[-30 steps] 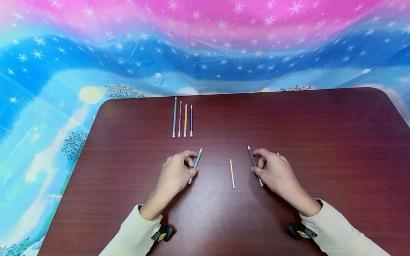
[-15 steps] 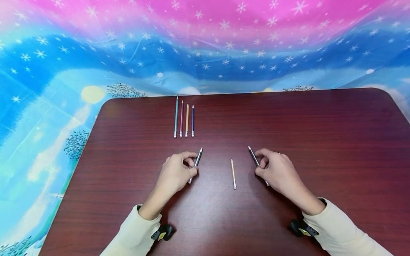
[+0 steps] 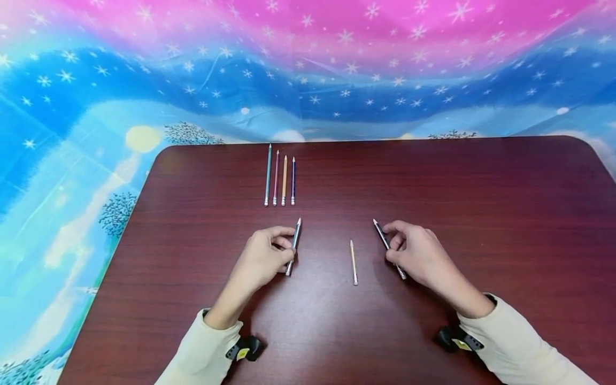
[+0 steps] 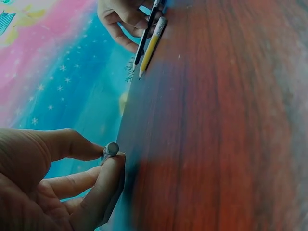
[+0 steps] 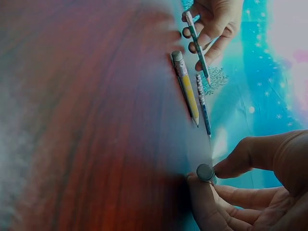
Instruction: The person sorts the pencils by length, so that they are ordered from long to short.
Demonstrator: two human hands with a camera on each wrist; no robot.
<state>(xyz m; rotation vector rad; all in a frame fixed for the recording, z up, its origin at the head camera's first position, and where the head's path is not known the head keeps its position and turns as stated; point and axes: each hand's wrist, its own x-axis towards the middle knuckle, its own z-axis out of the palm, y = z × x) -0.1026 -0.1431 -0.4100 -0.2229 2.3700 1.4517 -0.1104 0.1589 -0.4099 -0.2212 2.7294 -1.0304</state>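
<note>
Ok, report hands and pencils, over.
Left hand pinches slim green pencil. Right hand pinches slim black pencil. Between hands: short yellow pencil, lying flat.

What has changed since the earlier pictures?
The slim green pencil in the left hand has swung slightly, pointing more straight ahead. The slim dark pencil in the right hand slants a little more, tip leftward. Nothing was picked up or released. The short yellow pencil and the row of four coloured pencils stayed put.

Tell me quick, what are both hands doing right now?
Left hand: closed, pinching a green pencil between thumb and fingers.
Right hand: closed, pinching a dark pencil between thumb and fingers.
</note>
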